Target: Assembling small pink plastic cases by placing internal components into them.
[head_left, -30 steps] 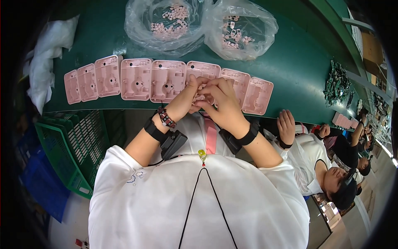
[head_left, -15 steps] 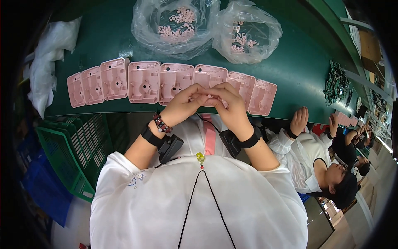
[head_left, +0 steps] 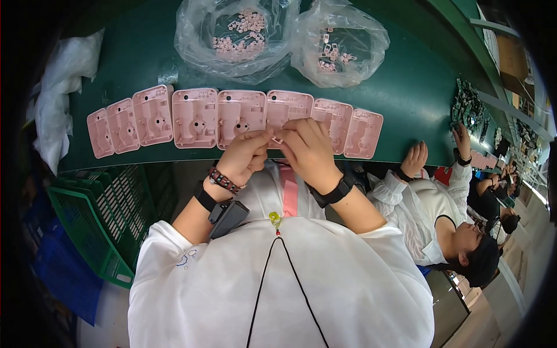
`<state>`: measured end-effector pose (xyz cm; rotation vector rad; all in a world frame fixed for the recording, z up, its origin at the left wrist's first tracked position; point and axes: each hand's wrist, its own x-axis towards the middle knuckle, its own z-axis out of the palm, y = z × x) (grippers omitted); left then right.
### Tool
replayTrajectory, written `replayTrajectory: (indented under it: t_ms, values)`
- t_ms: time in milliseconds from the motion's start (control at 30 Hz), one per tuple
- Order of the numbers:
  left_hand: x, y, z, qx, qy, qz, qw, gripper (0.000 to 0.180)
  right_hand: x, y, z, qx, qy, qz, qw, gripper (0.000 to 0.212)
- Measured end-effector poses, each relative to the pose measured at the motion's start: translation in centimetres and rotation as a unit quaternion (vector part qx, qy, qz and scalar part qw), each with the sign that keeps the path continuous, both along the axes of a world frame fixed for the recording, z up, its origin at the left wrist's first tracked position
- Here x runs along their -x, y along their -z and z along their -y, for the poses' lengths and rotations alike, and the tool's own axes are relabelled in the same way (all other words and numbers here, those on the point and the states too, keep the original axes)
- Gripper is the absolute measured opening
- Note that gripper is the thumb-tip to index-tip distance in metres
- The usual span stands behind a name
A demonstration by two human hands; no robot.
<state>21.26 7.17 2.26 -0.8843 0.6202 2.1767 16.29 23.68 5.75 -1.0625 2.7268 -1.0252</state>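
Close together over the near edge of the bench, my two hands meet at the fingertips. My right hand pinches a small pink plastic part with a light frame-like outline. My left hand is closed, thumb against forefinger, right beside that part; whatever lies in its fingertips is too small to make out. Behind the hands runs a curved row of several pink plastic housings, open side up, with round holes and moulded ribs. The right hand partly covers one housing in the row.
Two clear plastic bags of small pink parts stand open at the back of the green bench. Crumpled plastic lies far left. Green crates stand below left. A co-worker sits at right, near a dark pile of small pieces.
My fingertips have drawn slightly apart, and the small pink part now shows between them. The right fingers have straightened a little. The co-worker's farther hand has reached toward the dark pile.
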Motion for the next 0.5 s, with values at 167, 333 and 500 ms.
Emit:
replayTrajectory:
  t_ms: [167,333,500]
  values:
    - [0.1,1.6,-0.7,0.044,0.02,-0.01,0.999,0.024,2.3,1.2,-0.6,0.007,-0.103,-0.004,0.995,0.015]
    - [1.4,2.3,-1.5,0.579,0.149,-0.284,0.75,0.025,7.5,4.8,-1.1,-0.049,-0.171,-0.062,0.982,0.015]
    - [1.7,2.9,-1.5,0.705,0.303,-0.32,0.556,0.025,10.6,6.9,0.0,-0.145,-0.293,-0.134,0.935,0.01]
